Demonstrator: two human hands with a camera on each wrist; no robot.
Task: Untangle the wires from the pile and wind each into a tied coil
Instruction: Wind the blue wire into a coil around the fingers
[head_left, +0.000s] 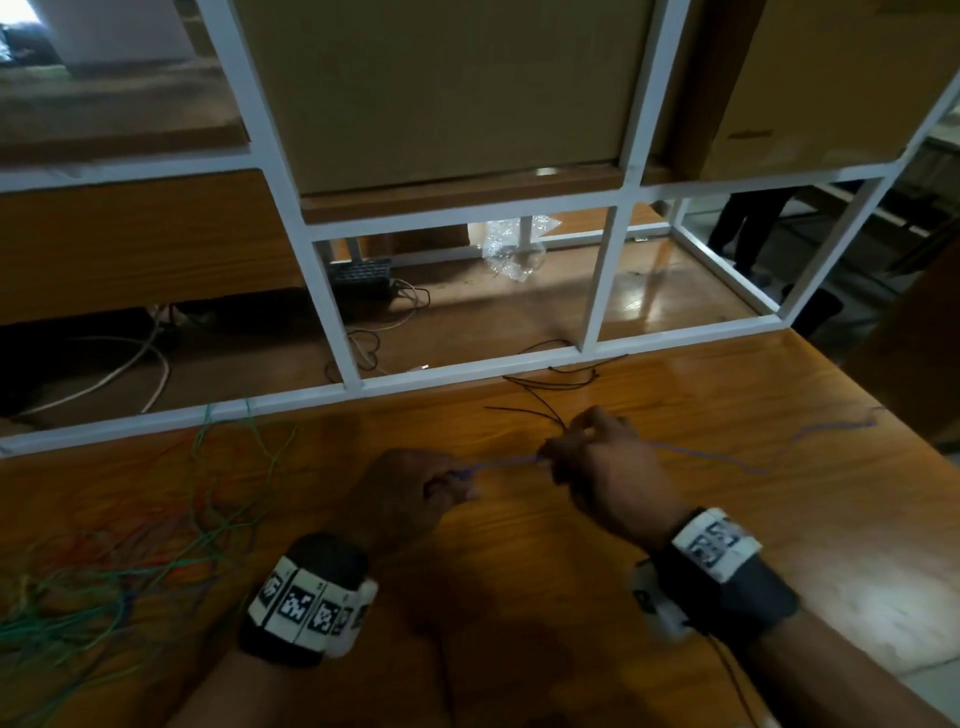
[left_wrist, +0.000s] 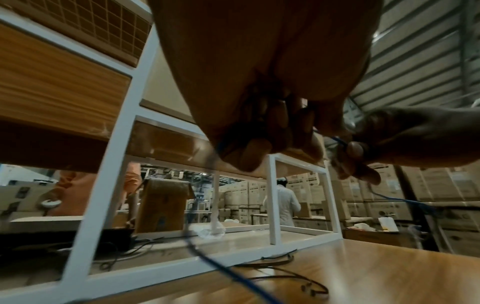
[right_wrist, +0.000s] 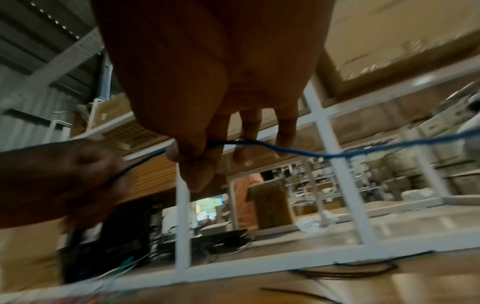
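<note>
Left hand: your left hand (head_left: 415, 488) was curled round one end of the blue wire (head_left: 506, 461), fingers clamped on it, above the middle of the table (head_left: 519, 571).
Right hand: your right hand (head_left: 602, 467) pinched the same wire between thumb and fingertips; the other fingers (right_wrist: 285, 131) hung loose.
Blue wire: it ran taut between your hands, then trailed from the right hand toward the table's right edge, where its free end lay in kinks.
Pile: the pile (head_left: 130, 545) of green, red and other wires lay at the table's left edge, well apart from your hands.
Black wire: a loose black wire (head_left: 550, 384) lay at the far edge, against the white frame (head_left: 467, 376), just beyond your right hand.
Risk, snag: the black wire sat near your right hand; judged from that, winding the blue wire could have caught it and pulled both into one coil.
Risk, kinks: the trailing length looked kinked; winding without smoothing it would probably have given an uneven coil that springs open.
Risk, slip: a loosened pinch would probably have let the taut span drop and any turns unwind.
Risk, edge: the free end lay near the right edge and could have slid off and dragged.
Containers: none on the table; no coil was finished in view.
Boxes: cardboard boxes (head_left: 441, 88) stood on the frame's shelf, contents not visible.
</note>
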